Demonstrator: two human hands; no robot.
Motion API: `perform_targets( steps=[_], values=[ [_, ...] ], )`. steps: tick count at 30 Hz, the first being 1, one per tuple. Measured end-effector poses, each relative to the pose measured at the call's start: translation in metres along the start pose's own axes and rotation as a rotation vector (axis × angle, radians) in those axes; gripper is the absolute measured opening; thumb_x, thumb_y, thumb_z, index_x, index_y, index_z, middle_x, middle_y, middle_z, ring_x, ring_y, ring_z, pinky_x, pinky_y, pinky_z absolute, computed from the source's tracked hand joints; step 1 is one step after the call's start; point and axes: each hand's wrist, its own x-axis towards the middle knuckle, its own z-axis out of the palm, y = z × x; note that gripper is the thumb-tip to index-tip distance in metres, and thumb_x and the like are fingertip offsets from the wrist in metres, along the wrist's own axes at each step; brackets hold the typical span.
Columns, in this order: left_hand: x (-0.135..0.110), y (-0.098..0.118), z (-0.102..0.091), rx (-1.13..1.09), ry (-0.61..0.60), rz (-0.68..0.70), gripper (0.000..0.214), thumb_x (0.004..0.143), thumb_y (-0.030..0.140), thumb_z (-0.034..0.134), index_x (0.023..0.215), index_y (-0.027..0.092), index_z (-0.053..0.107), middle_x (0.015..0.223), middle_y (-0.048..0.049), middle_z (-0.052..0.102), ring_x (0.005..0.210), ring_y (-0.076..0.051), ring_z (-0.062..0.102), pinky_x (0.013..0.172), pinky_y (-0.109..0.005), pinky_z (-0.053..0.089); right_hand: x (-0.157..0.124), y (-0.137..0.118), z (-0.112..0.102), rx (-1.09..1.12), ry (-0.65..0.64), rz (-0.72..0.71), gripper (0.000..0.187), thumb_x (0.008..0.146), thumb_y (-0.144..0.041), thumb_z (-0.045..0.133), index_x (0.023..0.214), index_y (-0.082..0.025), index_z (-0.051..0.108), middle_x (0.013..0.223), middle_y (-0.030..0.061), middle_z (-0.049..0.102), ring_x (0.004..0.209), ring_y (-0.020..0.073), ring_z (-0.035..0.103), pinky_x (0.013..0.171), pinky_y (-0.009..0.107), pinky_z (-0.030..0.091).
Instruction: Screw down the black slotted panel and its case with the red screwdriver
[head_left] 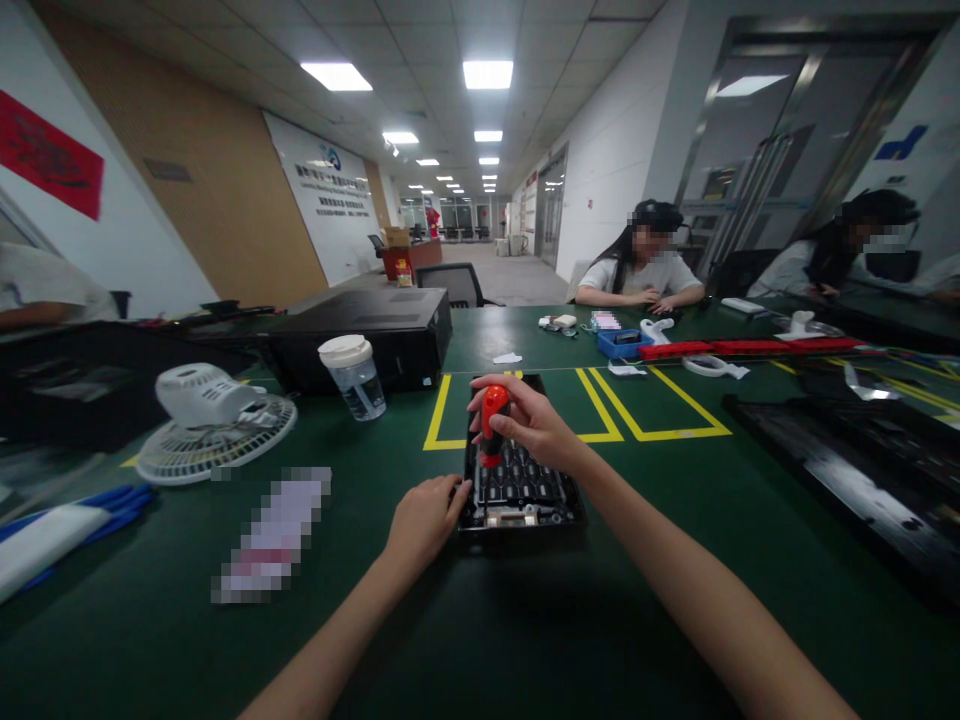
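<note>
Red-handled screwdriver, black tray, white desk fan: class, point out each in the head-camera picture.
red-handled screwdriver [493, 408], head view, on the red handle's upper part.
black tray [525, 490], head view, on its gridded inside.
white desk fan [206, 395], head view, on the white motor housing.

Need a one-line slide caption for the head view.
Right hand grips a red-handled screwdriver upright over a black slotted tray; left hand steadies its edge on the green table.
</note>
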Motion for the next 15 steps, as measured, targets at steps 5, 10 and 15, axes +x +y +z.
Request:
perform_targets(
  steps=[5, 10, 15],
  values=[
    [-0.001, 0.0, 0.0, -0.008, 0.0, -0.002, 0.047, 0.09, 0.048, 0.024, 0.103, 0.021, 0.06, 0.098, -0.0068, 0.066, 0.089, -0.018, 0.06, 0.077, -0.027, 0.041, -0.002, -0.003, 0.004, -0.024, -0.042, -0.001, 0.04, 0.083, -0.025, 0.056, 0.12, -0.017, 0.043, 0.103, 0.0073, 0.052, 0.087, 0.0139, 0.059, 0.076, 0.029, 0.052],
    [-0.001, 0.003, -0.003, 0.0, 0.002, -0.008, 0.045, 0.091, 0.045, 0.024, 0.1, 0.021, 0.06, 0.097, -0.0063, 0.066, 0.088, -0.018, 0.06, 0.076, -0.027, 0.04, -0.003, -0.009, 0.011, -0.068, -0.059, -0.005, 0.04, 0.082, -0.022, 0.056, 0.12, -0.018, 0.044, 0.1, 0.006, 0.052, 0.085, 0.0124, 0.058, 0.077, 0.028, 0.052],
    [-0.002, 0.007, -0.008, 0.008, -0.036, -0.041, 0.043, 0.093, 0.039, 0.021, 0.09, 0.02, 0.059, 0.091, -0.0057, 0.067, 0.083, -0.017, 0.061, 0.069, -0.026, 0.038, -0.003, -0.009, 0.016, -0.18, -0.057, -0.018, 0.042, 0.082, -0.023, 0.057, 0.121, -0.019, 0.044, 0.097, 0.0043, 0.051, 0.081, 0.0113, 0.056, 0.075, 0.028, 0.053]
  ],
)
